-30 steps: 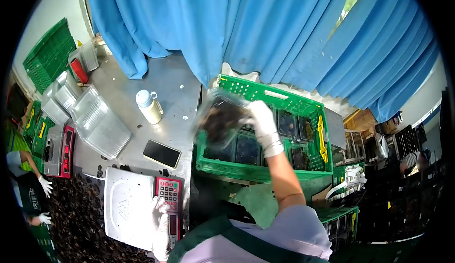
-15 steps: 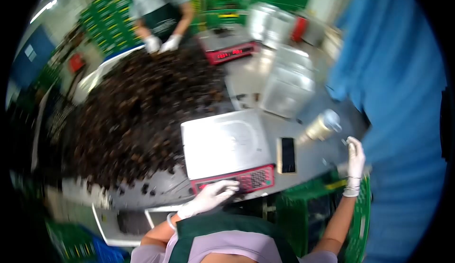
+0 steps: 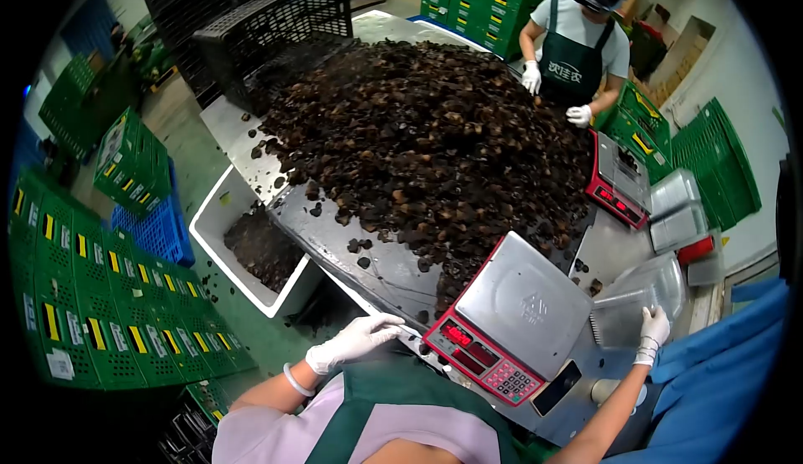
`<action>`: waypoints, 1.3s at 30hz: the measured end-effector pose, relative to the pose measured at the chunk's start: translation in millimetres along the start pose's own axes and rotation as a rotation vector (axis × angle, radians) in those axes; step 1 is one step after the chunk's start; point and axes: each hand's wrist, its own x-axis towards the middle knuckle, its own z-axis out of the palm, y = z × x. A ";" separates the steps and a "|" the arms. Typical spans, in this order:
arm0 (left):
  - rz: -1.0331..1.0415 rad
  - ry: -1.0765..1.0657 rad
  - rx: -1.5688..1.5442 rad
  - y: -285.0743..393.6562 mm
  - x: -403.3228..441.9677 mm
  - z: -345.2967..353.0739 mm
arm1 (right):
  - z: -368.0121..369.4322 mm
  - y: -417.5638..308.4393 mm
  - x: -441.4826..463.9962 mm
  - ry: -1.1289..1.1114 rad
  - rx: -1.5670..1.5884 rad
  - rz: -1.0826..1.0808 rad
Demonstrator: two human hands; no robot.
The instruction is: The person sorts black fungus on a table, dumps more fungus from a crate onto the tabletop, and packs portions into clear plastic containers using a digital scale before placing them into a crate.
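My left hand (image 3: 355, 340), in a white glove, is over the near table edge, left of the red scale (image 3: 527, 309); its fingers are stretched out and hold nothing. Gloved too, my right hand (image 3: 655, 327) is at the stack of clear plastic trays (image 3: 640, 297) on the right, its fingers bent against the near tray; whether it grips one is too small to tell. The scale's metal plate is bare and its red display is lit. A large heap of dark brown pieces (image 3: 427, 146) covers the table behind it.
A phone (image 3: 556, 388) and a partly hidden bottle (image 3: 604, 392) are near my right forearm. Across the heap stands a co-worker (image 3: 577, 54) by a second scale (image 3: 619, 181). A white bin (image 3: 219, 213) and green crates (image 3: 109, 297) are at left, a black crate (image 3: 280, 33) behind.
The view has swung left toward the heap. My right hand let go of the filled tray over the green crate and moved to the empty trays. My left hand left the scale's keypad.
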 end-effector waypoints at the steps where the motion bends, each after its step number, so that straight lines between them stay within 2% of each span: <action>1: -0.021 0.034 -0.013 -1.1 -4.6 -5.9 | -8.8 -4.6 2.2 -0.051 0.006 0.069; 3: -0.032 0.049 -0.011 -11.6 -6.5 -19.0 | -22.2 -2.2 3.4 -0.088 0.000 0.146; 5: -0.029 0.057 0.012 -18.0 -3.1 -36.1 | -24.5 12.7 2.0 0.125 0.445 0.144; 6: 0.013 0.060 -0.026 -20.3 -1.0 -45.7 | -36.9 -1.0 -6.4 0.132 0.432 0.148; 8: 0.013 0.096 0.077 -26.7 8.6 -65.5 | -75.8 -69.3 -57.3 0.357 0.492 -0.087; 10: 0.012 0.104 0.074 -22.1 22.0 -85.6 | -84.8 -132.6 -111.8 0.229 0.556 -0.207; 12: 0.071 0.156 0.078 -16.4 31.5 -106.8 | -69.4 -169.9 -164.4 0.117 0.315 -0.433; 14: 0.236 0.194 0.284 -31.5 46.0 -135.8 | -54.2 -193.4 -207.4 -0.107 0.318 -0.464; 16: 0.191 0.227 0.199 -33.0 61.0 -163.3 | -59.6 -217.6 -231.4 -0.275 0.239 -0.428; 18: 0.324 0.362 0.378 -36.2 89.9 -188.5 | -82.6 -249.4 -230.3 -0.312 0.280 -0.331; 20: 0.491 0.465 0.505 -20.0 123.8 -201.9 | -101.3 -292.8 -216.3 -0.246 0.756 -0.140; 22: 0.650 0.502 0.552 11.8 160.5 -202.8 | -97.4 -344.0 -196.4 -0.350 0.938 -0.068; 24: 0.821 0.534 0.691 24.9 206.2 -199.2 | -70.6 -403.3 -171.2 -0.391 1.058 -0.170; 25: 0.860 0.510 0.722 29.6 224.7 -196.9 | -44.5 -426.4 -159.1 -0.333 0.953 -0.234; 28: 0.795 0.391 0.759 22.4 262.2 -188.7 | 21.8 -473.7 -132.4 -0.207 0.682 -0.349; 30: 0.890 0.413 0.812 16.1 261.1 -186.4 | 62.4 -486.3 -133.9 -0.264 0.589 -0.303; 31: 0.908 0.430 0.789 12.9 253.6 -183.8 | 62.4 -494.1 -144.1 -0.367 0.550 -0.236; 32: 0.927 0.446 0.765 8.3 244.1 -181.1 | 62.1 -499.4 -161.1 -0.252 0.534 -0.268; 34: 0.980 0.398 0.740 1.7 217.5 -176.8 | 53.7 -498.1 -190.6 -0.189 0.580 -0.370; 36: 0.991 0.275 0.718 -25.5 199.5 -174.3 | 49.6 -492.9 -222.2 -0.166 0.601 -0.448; 38: 0.894 0.089 0.717 -45.6 175.1 -173.3 | 42.1 -486.6 -253.5 -0.205 0.602 -0.502; 39: 0.858 -0.006 0.835 -60.6 164.1 -174.9 | 37.5 -484.2 -267.4 -0.214 0.597 -0.505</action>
